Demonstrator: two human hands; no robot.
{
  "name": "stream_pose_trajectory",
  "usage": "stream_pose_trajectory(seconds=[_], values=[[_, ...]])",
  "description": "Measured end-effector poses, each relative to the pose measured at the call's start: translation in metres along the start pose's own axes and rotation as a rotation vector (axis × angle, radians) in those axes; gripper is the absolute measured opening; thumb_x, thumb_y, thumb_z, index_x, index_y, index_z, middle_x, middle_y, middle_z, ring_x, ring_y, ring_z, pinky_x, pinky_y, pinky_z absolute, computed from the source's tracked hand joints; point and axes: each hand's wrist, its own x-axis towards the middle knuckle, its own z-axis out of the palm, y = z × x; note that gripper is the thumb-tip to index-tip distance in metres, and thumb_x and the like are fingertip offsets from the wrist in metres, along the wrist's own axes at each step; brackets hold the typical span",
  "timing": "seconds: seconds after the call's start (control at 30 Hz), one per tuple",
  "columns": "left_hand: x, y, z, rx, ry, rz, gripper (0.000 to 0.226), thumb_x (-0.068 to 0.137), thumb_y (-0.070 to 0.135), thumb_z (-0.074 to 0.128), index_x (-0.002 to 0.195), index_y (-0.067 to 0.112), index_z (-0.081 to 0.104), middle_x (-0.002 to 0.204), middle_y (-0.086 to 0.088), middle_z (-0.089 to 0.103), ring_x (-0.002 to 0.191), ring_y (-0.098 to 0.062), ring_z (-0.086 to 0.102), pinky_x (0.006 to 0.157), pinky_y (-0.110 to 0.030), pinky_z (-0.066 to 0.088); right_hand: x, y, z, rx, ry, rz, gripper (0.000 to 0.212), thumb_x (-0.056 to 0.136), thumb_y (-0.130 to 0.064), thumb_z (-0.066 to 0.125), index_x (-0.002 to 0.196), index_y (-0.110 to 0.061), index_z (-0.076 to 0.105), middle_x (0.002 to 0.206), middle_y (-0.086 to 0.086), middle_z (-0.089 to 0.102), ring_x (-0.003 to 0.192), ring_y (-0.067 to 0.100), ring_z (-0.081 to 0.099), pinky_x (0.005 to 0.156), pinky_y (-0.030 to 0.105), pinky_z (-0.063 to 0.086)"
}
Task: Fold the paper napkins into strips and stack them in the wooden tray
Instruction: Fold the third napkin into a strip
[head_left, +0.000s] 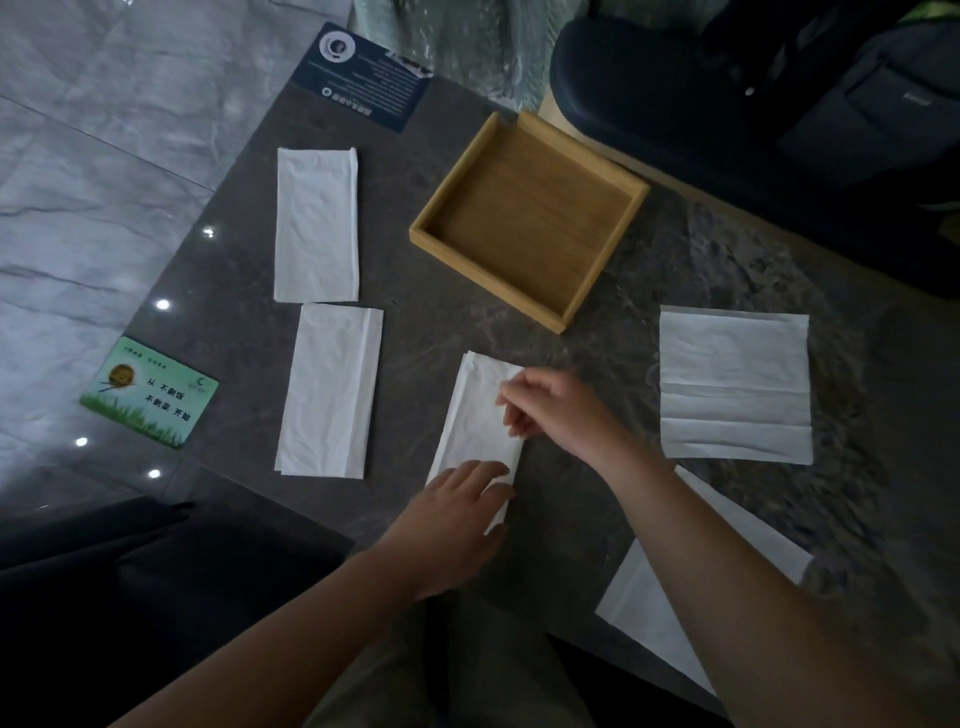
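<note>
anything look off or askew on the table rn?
Nothing spilled or torn. The wooden tray sits rotated against the table edges and holds nothing. Two folded strips lie on the table left of it. Both hands, left hand and right hand, press the napkin being folded.

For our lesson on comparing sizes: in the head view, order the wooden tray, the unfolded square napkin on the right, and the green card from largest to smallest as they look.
1. wooden tray
2. unfolded square napkin: clearly smaller in the picture, though the two lie at similar depth
3. green card: plainly smallest
</note>
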Motion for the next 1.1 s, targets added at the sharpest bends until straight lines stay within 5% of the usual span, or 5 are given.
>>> stream_pose_trajectory(seconds=[0.13,0.37,0.5,0.8,1.1], values=[[-0.01,0.005,0.026,0.19,0.08,0.048,0.06,0.098,0.045,0.045,0.152,0.019,0.049,0.163,-0.008,0.042,0.149,-0.026,0.042,0.119,-0.039,0.024,-0.013,0.02,0.011,0.131,-0.078,0.098,0.028,0.108,-0.031,0.061,0.103,-0.01,0.078,0.092,0.004,0.082,0.088,0.018,0.081,0.086,0.035,0.067],[-0.019,-0.01,0.059,0.345,0.072,0.08,0.074,0.104,0.055,0.042,0.163,0.012,0.027,0.171,-0.011,0.022,0.159,-0.024,0.015,0.124,-0.05,0.01,-0.009,0.033,0.025,0.192,-0.151,0.194,0.03,0.108,-0.03,0.061,0.112,-0.006,0.079,0.1,0.007,0.084,0.094,0.019,0.082,0.092,0.036,0.066],[-0.021,-0.015,0.068,0.355,0.093,0.108,0.078,0.105,0.055,0.043,0.164,0.009,0.022,0.171,-0.014,0.017,0.159,-0.027,0.014,0.126,-0.051,0.019,0.0,0.031,0.025,0.237,-0.146,0.241,0.031,0.109,-0.028,0.059,0.113,-0.004,0.077,0.098,0.013,0.083,0.092,0.025,0.082,0.086,0.037,0.067],[-0.031,-0.019,0.083,0.425,0.107,0.131,0.079,0.103,0.055,0.046,0.164,0.01,0.023,0.173,-0.015,0.015,0.16,-0.032,0.014,0.124,-0.055,0.016,0.032,0.004,-0.006,0.509,0.073,0.255,0.036,0.113,-0.023,0.051,0.119,0.006,0.071,0.091,0.015,0.078,0.078,0.021,0.077,0.064,0.026,0.064],[-0.032,-0.024,0.088,0.463,0.069,0.13,0.081,0.104,0.063,0.035,0.164,0.012,0.018,0.172,-0.015,0.016,0.158,-0.035,0.015,0.125,-0.062,0.02,0.039,0.01,-0.012,0.538,0.241,0.109,0.032,0.11,-0.023,0.055,0.122,0.002,0.072,0.1,0.013,0.08,0.085,0.017,0.081,0.08,0.027,0.066]])
